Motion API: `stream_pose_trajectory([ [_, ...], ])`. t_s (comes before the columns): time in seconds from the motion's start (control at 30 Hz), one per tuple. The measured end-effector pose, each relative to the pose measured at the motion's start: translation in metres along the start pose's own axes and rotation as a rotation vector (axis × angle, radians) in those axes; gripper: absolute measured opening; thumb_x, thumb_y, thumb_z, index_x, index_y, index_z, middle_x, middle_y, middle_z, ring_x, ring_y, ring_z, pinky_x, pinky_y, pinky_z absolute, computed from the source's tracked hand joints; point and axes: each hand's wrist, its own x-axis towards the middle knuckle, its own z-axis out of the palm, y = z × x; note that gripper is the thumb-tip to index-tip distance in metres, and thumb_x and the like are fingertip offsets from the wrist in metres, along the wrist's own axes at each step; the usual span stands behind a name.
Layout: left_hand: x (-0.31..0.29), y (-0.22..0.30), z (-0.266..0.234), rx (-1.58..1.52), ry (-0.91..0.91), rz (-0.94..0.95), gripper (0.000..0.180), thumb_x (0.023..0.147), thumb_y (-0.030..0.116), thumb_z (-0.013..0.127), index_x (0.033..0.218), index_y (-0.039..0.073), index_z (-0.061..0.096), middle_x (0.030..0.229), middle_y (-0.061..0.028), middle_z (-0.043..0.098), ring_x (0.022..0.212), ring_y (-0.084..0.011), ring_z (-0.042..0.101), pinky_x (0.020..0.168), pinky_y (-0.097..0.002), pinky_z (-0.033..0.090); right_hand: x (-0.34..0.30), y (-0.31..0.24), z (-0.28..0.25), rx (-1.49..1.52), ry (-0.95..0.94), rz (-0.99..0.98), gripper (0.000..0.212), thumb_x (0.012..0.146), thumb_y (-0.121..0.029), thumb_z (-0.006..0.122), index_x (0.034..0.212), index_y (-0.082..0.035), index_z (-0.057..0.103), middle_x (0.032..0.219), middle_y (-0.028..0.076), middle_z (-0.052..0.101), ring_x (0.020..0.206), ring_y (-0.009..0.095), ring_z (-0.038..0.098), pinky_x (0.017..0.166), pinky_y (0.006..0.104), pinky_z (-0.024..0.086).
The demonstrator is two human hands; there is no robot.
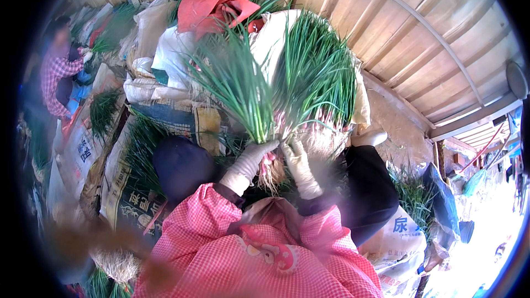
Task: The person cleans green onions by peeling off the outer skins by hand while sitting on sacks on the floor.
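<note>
My left hand (251, 161), in a pale glove, is closed around a bunch of spring onions (249, 96). Their green leaves fan upward, while the pinkish bulbs and stringy roots hang below the fist. Close beside it, my gloved right hand (298, 161) has its fingers drawn together at the base of some spring onion stalks. Whether those stalks are loose or part of the heap behind is hard to make out. Just beyond that hand lies a large heap of spring onions (326, 72), roots toward me, on a pale sack.
A red cloth or bag (212, 10) lies over white sacks (175, 58) at the back. Printed sacks (132, 193) and more spring onions (144, 152) spread to my left. A person in a checked shirt (58, 77) sits far left. A ribbed wall (408, 27) rises behind.
</note>
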Motion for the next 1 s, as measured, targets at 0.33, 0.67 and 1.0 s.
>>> stream_pose_trajectory([
  [0.33,-0.009,-0.001,-0.008,0.039,-0.011,-0.194,0.037,0.072,0.039,0.075,0.080,0.004,0.063,0.062,-0.0040,0.057,0.039,-0.0132,0.047,0.030,-0.0275,0.035,-0.009,-0.021,0.005,-0.476,0.329,-0.116,0.026,0.084,-0.021,0.066,0.101,-0.005,0.054,0.085,0.013,0.060,0.071,0.032,0.061,0.063,0.0377,0.049],
  [0.67,-0.011,-0.007,0.000,-0.057,-0.094,-0.119,0.035,0.078,0.036,0.069,0.074,0.003,0.061,0.059,-0.0050,0.056,0.038,-0.0169,0.049,0.033,-0.0294,0.041,0.004,-0.029,0.003,-0.312,0.044,0.092,0.019,0.088,-0.021,0.060,0.099,-0.006,0.060,0.082,0.016,0.062,0.074,0.030,0.062,0.067,0.0347,0.048],
  [1.0,-0.061,0.041,0.002,-0.031,-0.210,-0.094,0.024,0.079,0.027,0.067,0.080,0.003,0.066,0.056,0.0016,0.051,0.035,-0.0072,0.040,0.042,-0.0221,0.045,0.017,-0.011,-0.063,-1.069,0.065,-0.276,0.010,0.083,-0.020,0.060,0.082,-0.011,0.057,0.072,0.009,0.058,0.064,0.027,0.060,0.049,0.0391,0.047],
])
